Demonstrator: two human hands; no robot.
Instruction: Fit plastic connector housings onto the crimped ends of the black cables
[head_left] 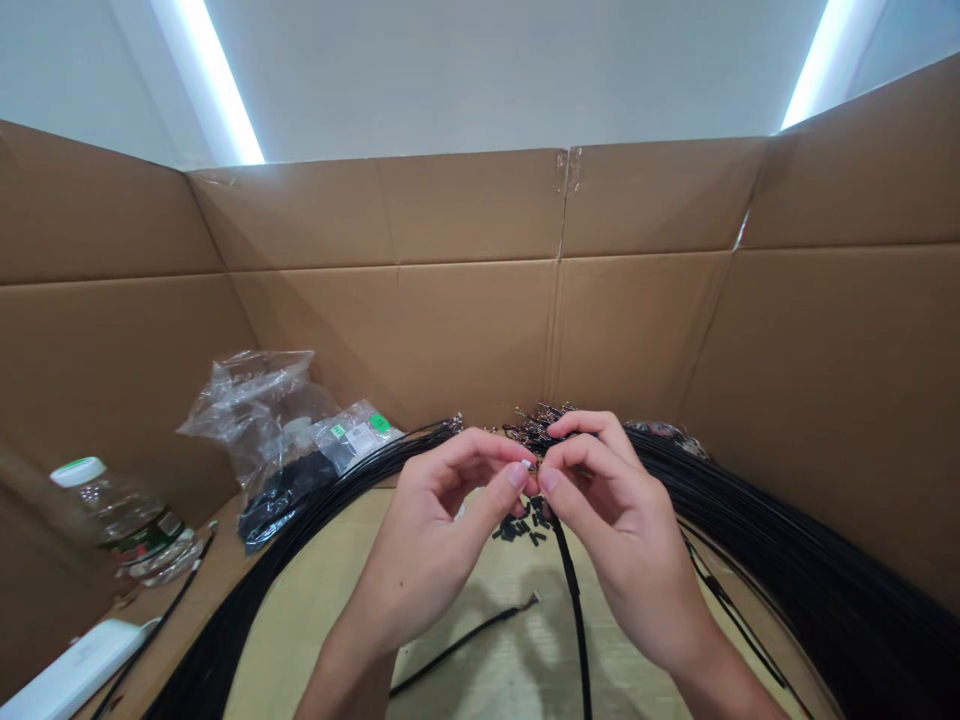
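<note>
Between the thumb and index finger of my left hand [442, 540] is a small white connector [526, 463]. My right hand [626, 530] meets it from the right, its thumb and index finger pinched on the thin wire ends of a black cable [571, 580]. The fingertips hide most of the wires, so I cannot tell whether they sit in the connector. From my fingers the cable hangs down to the bottom edge. Several short black tube pieces [517, 527] lie behind it. Another cable with a small connector [534, 599] lies below my left hand.
Thick bundles of black cables curve along the left [300, 530] and right [757, 510]. Clear plastic bags [262, 400], a water bottle [150, 530] and a white power strip [82, 670] stand at the left. Cardboard walls [465, 330] enclose the work surface.
</note>
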